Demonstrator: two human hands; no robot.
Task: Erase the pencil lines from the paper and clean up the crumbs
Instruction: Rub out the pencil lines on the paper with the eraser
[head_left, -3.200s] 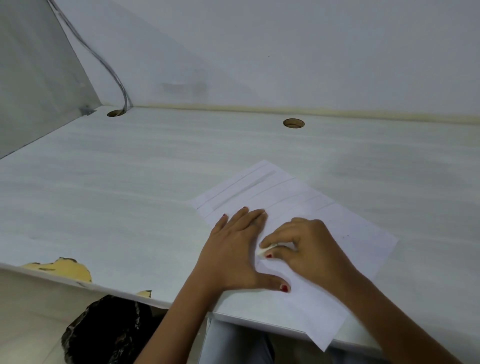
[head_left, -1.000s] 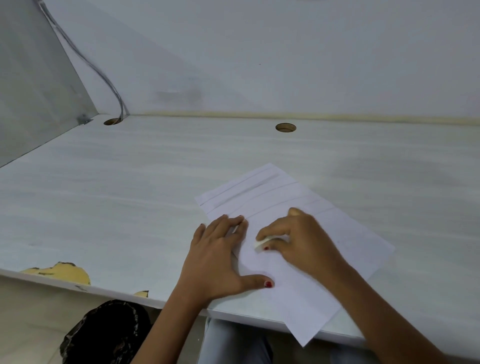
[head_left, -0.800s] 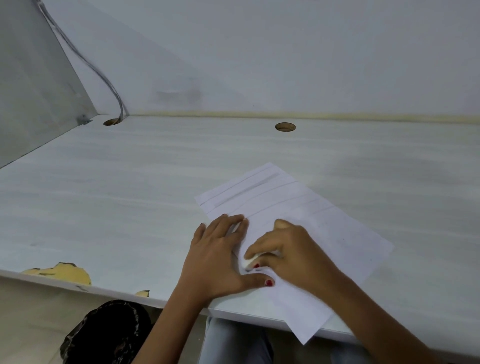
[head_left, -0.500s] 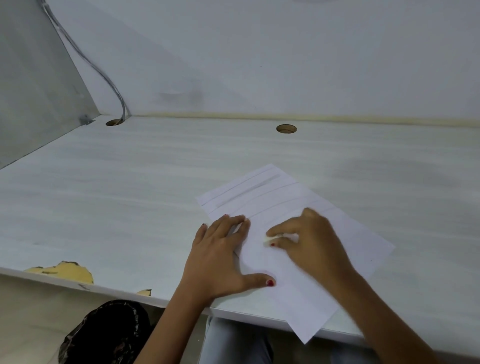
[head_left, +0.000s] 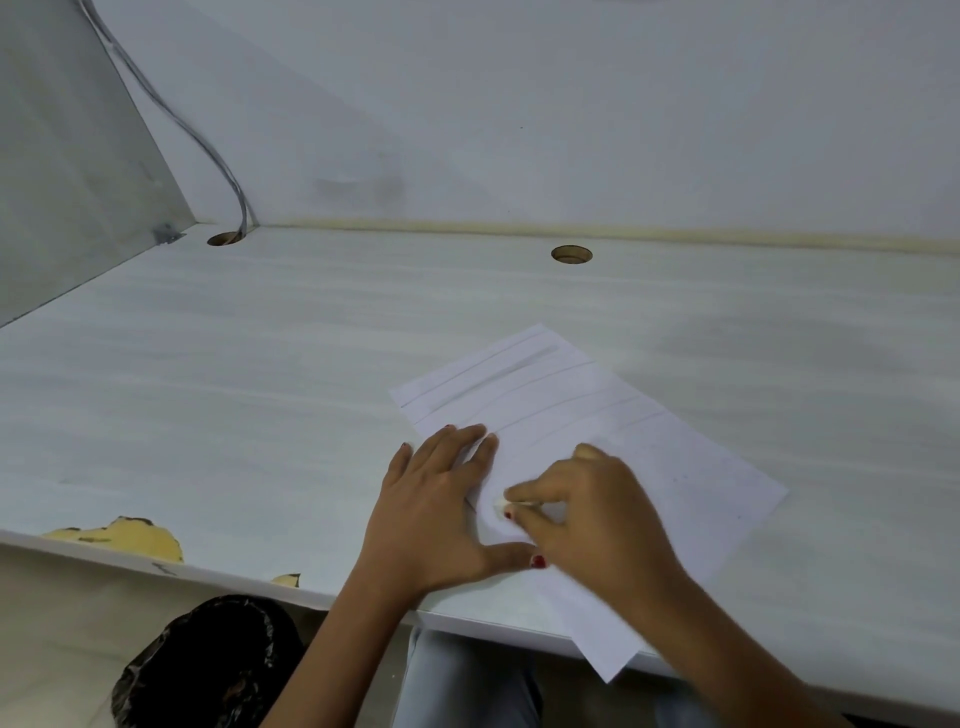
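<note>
White eraser (head_left: 511, 503), pinched in the right hand (head_left: 597, 514), has slid left toward the flat, empty left hand (head_left: 436, 514) pinning the paper (head_left: 691, 467); far lines (head_left: 519, 374) remain.

Matt paper (head_left: 649, 441) on chipped laminate desk (head_left: 260, 389)

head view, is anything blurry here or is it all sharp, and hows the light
Head view: right hand and eraser are motion-smeared; left hand, paper and its pencil lines stay fairly sharp; lighting dim, even, no glare; desk edges bow slightly.
</note>
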